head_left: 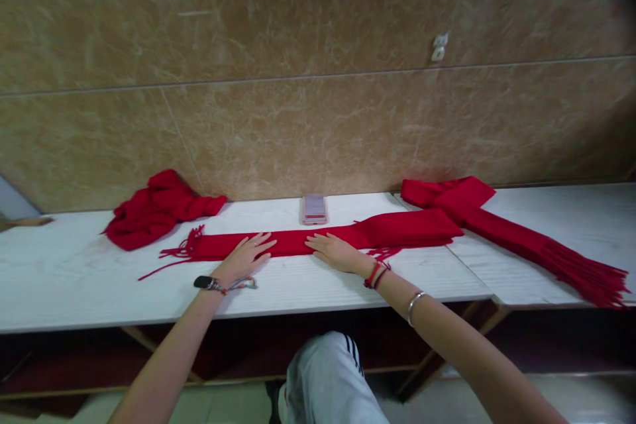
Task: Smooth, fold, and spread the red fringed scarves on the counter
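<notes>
A red fringed scarf (291,243) lies folded in a long strip across the white table, its right part thicker with stacked layers. My left hand (246,257) rests flat on the scarf's left half, fingers spread, not far from the fringe. Flat on the middle of the same scarf is my right hand (335,252), its fingers stretched out toward the left. Neither hand grips anything. Loose fringe threads hang out at the left end and also beside my right wrist.
A crumpled red cloth (154,209) lies at the back left. Another red scarf (521,235) stretches to the right with its fringe near the edge. Behind the middle is a phone (315,210). The white tabletop (298,285) meets a marbled wall (298,132), and dark shelves (238,351) are below.
</notes>
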The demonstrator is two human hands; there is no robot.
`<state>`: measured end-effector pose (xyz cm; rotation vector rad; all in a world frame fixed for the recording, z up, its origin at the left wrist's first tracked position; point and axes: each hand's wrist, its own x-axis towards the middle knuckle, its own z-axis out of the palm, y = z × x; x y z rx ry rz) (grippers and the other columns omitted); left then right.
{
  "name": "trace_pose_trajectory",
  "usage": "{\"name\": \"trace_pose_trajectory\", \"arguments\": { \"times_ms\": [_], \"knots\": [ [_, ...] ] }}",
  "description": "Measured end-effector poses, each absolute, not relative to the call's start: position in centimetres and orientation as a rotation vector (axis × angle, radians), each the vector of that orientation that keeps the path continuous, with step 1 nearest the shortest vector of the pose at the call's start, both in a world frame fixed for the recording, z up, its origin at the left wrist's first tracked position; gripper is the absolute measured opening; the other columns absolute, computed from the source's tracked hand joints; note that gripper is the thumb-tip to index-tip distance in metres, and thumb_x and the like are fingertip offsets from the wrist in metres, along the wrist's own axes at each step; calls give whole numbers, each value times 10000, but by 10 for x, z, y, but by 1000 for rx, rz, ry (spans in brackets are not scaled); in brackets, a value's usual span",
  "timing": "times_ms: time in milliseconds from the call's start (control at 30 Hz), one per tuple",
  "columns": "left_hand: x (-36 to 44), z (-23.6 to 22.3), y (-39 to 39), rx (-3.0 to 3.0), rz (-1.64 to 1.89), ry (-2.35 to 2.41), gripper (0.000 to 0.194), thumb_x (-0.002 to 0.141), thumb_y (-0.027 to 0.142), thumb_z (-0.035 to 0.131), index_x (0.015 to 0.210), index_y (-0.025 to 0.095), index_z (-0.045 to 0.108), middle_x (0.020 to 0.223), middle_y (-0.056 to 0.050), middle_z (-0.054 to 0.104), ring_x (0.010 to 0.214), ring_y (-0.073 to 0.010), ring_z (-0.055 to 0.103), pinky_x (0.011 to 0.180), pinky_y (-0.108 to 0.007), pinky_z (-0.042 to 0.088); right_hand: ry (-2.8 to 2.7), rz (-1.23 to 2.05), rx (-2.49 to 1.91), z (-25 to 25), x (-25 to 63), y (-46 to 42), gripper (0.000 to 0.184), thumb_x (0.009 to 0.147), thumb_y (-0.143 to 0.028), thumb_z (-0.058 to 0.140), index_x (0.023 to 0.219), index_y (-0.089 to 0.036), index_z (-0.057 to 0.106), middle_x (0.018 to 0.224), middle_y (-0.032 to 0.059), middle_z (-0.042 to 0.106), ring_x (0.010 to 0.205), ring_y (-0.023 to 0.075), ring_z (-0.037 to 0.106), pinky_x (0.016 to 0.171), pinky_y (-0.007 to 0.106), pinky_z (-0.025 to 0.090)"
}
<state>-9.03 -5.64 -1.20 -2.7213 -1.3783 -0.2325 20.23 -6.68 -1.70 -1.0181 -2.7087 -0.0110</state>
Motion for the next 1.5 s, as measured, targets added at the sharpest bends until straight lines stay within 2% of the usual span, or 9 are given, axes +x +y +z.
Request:
{"name": "trace_pose_trajectory", "arguments": {
  "times_ms": [167,400,633,800,967,1167,1233,1367,1500],
  "knots": [
    [-85,-4,-62,-2834,-259,-1212,364,906,288,351,1243,267,490,1380,-37,384,1289,-185,297,1062,-421,205,-2740,-33,-963,-13,204,-69,417,932,-271,264,1319,-181,393,1371,80,398,1288,207,296,1037,442,251],
    [-75,1,-73,-2964,-208,-1189,366,925,307,321,1270,352,433,1408,10,338,1315,-216,238,1050,-507,158,-2796,11,-904,-7,202,-70,405,934,-302,265,1303,-234,418,1371,73,401,1281,204,309,1029,453,249],
    [-71,-1,-72,-2995,-211,-1127,365,928,319,307,1264,310,450,1390,5,370,1305,-177,262,1067,-416,184,-2810,-1,-857,-6,196,-71,413,933,-305,272,1326,-237,376,1406,78,344,1304,216,258,1030,487,231],
    [-73,-3,-71,-2897,-299,-1268,389,934,327,268,1281,268,433,1387,-17,376,1292,-163,287,1063,-388,210,-2841,1,-838,3,183,-62,418,927,-322,293,1300,-182,420,1354,112,417,1261,236,340,1002,473,298],
    [-78,-9,-69,-2486,-386,-1743,431,929,323,245,1331,218,359,1410,-87,324,1297,-268,265,1003,-551,232,-2702,-86,-904,1,153,-54,471,923,-332,300,1338,-117,351,1389,156,346,1284,260,293,1017,466,282],
    [-82,-19,-67,-2407,-357,-1877,432,917,337,284,1327,223,362,1410,-141,306,1275,-361,266,921,-653,248,-2795,-24,-898,-14,141,-52,468,933,-372,237,1348,-181,338,1406,110,329,1301,247,260,1016,508,256],
    [-88,-17,-65,-2446,-432,-1797,426,917,335,286,1316,216,378,1403,-126,319,1273,-327,283,955,-593,277,-2788,-38,-904,-14,141,-52,461,930,-362,255,1339,-175,356,1394,112,352,1289,238,290,1018,490,266],
    [-118,-2,-64,-2566,-487,-1515,382,876,262,378,1233,166,475,1246,-100,480,1145,-210,448,978,-358,362,-2761,-154,-864,-8,129,-52,418,911,-285,332,1280,-120,443,1325,127,451,1240,225,374,1018,398,308],
    [-163,13,-68,-2578,-182,-1440,317,793,123,432,1069,166,581,1078,-82,562,980,-194,537,901,-321,418,-2784,-219,-754,-2,104,-52,360,890,-205,375,1200,-91,516,1251,141,524,1177,204,456,986,333,360]
  ]
}}
